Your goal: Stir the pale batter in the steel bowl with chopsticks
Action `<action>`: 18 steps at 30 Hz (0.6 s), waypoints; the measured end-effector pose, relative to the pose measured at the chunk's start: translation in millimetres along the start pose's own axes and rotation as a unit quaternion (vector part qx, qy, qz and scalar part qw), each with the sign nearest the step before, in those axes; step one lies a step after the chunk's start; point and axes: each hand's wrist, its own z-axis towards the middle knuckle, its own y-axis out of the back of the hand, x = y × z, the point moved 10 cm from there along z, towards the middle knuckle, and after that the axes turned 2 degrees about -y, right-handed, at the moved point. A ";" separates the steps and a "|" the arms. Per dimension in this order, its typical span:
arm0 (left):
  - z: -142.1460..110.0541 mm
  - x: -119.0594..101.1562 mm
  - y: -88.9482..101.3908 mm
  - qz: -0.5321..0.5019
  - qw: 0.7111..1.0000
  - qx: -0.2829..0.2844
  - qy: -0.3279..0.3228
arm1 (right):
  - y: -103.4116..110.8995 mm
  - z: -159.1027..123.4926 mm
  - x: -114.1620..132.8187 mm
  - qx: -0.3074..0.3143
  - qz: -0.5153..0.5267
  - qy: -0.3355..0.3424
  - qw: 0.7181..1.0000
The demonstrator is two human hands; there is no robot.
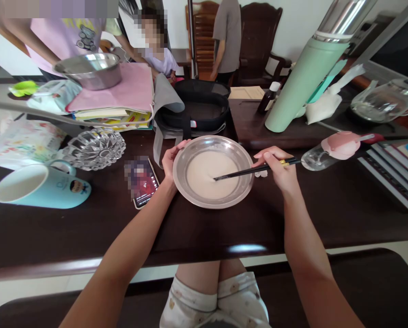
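Observation:
A shiny steel bowl [240, 157] stands on the dark wooden table [204, 228] in front of me, holding pale creamy batter [207, 175]. My left hand [170, 160] grips the bowl's left rim. My right hand [279, 168] is closed on black chopsticks [252, 171], just right of the bowl. Their tips dip into the batter near its middle.
A phone [143, 181] lies left of the bowl, beyond it a pale blue mug [42, 187] and a glass dish [96, 148]. Behind are a black bag [199, 111], a green thermos [304, 77], a bottle [330, 152] and books [398, 171]. People stand across the table.

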 end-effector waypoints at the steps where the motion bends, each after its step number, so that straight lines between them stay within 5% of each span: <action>1: -0.6 -0.1 -0.2 -0.003 1.000 -0.004 0.001 | -4.3 -0.4 -0.2 0.015 0.002 -0.002 1.000; 4: -2.2 -0.6 0.1 -0.004 1.000 -0.016 0.004 | -14.9 -0.4 1.3 0.050 -0.006 0.004 0.999; 10: -2.2 -1.9 -3.1 -0.001 1.000 0.003 -0.005 | 1.7 0.6 1.9 -0.006 -0.004 0.010 1.000; 15: -1.0 -0.3 -1.1 -0.003 1.000 0.001 -0.001 | -13.0 -0.6 -0.3 0.051 -0.001 0.004 0.999; 18: -0.9 -0.4 -3.0 -0.001 1.000 0.014 0.000 | -9.5 0.8 2.3 0.033 -0.018 0.017 0.999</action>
